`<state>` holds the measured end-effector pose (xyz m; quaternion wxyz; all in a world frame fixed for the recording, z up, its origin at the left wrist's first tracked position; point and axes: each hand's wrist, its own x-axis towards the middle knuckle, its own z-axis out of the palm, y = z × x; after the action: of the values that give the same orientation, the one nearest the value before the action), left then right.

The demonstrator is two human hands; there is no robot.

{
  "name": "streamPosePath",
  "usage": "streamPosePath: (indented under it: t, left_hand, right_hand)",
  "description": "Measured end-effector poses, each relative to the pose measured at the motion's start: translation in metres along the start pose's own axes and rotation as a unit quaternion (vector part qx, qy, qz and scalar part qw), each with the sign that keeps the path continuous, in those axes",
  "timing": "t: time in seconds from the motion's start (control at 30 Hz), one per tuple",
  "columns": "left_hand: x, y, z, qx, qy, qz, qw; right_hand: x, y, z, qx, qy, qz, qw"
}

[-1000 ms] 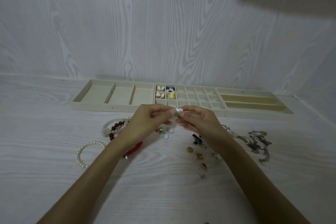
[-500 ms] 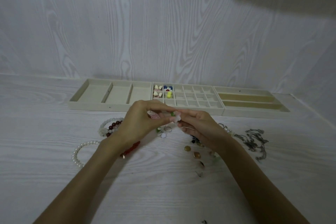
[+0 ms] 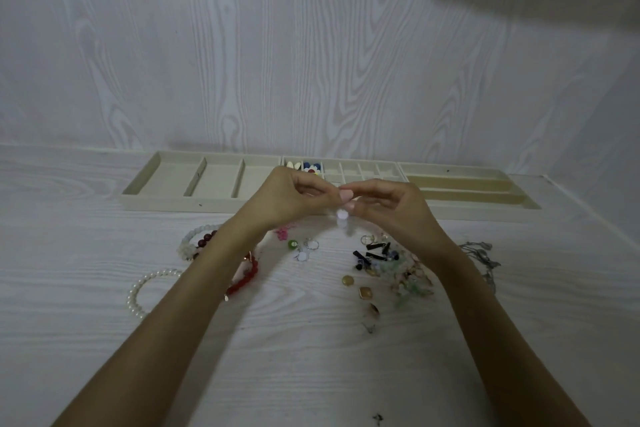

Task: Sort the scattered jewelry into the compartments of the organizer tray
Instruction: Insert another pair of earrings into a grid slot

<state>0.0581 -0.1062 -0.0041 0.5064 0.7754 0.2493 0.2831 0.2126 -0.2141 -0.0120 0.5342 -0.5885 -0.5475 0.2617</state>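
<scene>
A small white earring (image 3: pixel 341 217) is pinched between left hand (image 3: pixel 291 196) and right hand (image 3: pixel 384 204) above the worktop (image 3: pixel 311 357), at 6 o'clock of the organizer tray (image 3: pixel 180 199); loose jewelry (image 3: pixel 377 263) lies beneath.

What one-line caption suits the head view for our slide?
Both hands, left hand and right hand, pinch a small white earring above scattered jewelry, before the organizer tray.
</scene>
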Motion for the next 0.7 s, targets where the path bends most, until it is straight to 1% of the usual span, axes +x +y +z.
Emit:
streamPosePath:
  t: [0.13, 0.23, 0.3, 0.4, 0.53, 0.63, 0.7]
  left_hand:
    - [0.004, 0.004, 0.008, -0.054, 0.013, -0.044, 0.997]
    - [0.005, 0.005, 0.013, -0.068, 0.000, -0.058, 0.996]
    - [0.006, 0.008, 0.016, -0.060, -0.015, -0.057, 0.996]
    - [0.009, 0.013, 0.021, -0.036, -0.038, -0.031, 0.998]
    - [0.012, 0.016, 0.023, -0.019, -0.052, -0.013, 0.998]
    - [0.012, 0.016, 0.021, -0.001, -0.074, 0.009, 0.997]
    - [0.013, 0.014, 0.018, 0.006, -0.081, 0.018, 0.997]
  right_hand:
    - [0.001, 0.004, -0.003, -0.011, 0.056, -0.042, 0.997]
    - [0.003, 0.005, -0.004, -0.013, 0.110, -0.047, 0.993]
    - [0.003, 0.006, -0.005, -0.017, 0.133, -0.043, 0.990]
    - [0.003, 0.007, -0.008, -0.020, 0.152, -0.032, 0.988]
    - [0.002, 0.009, -0.013, 0.052, 0.163, 0.017, 0.985]
    - [0.001, 0.011, -0.014, 0.124, 0.140, 0.076, 0.979]
    - [0.001, 0.011, -0.013, 0.160, 0.122, 0.094, 0.975]
